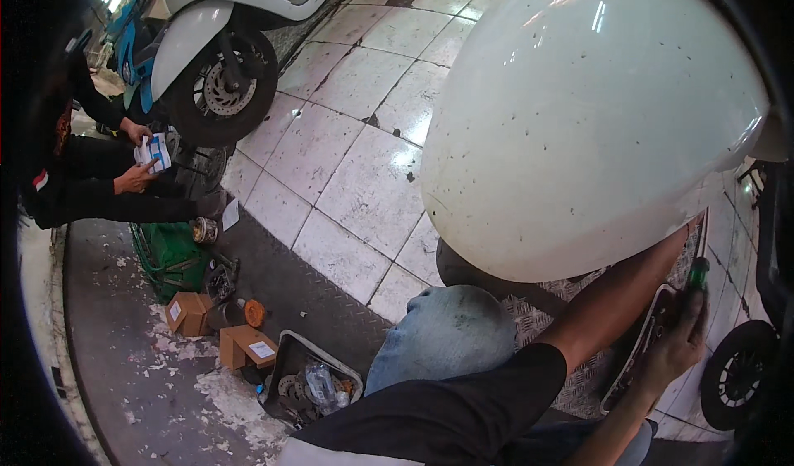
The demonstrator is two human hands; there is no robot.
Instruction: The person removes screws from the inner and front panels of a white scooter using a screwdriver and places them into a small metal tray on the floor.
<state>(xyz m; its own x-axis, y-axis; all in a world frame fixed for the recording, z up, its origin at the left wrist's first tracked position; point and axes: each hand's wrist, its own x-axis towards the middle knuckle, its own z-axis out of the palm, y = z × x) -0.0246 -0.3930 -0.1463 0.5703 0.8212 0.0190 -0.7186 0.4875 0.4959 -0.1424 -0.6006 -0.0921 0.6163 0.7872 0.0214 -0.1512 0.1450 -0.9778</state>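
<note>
A large glossy white, speckled scooter body panel (587,119) fills the upper right. My left forearm reaches beneath its lower edge, where my left hand is hidden. My right hand (685,334) is wrapped round a green-handled screwdriver (697,274), held upright just below the panel's edge. Beside that hand are a dark metal edge with fittings and a chequer-plate board (529,317). My jeans-clad knee (442,325) sits under the panel.
A co-worker (74,168) sits left holding a small packet, beside a white scooter (190,61). Cardboard boxes (186,313), a green container (165,259) and a parts tray (281,342) lie on the floor. A wheel (736,379) stands right.
</note>
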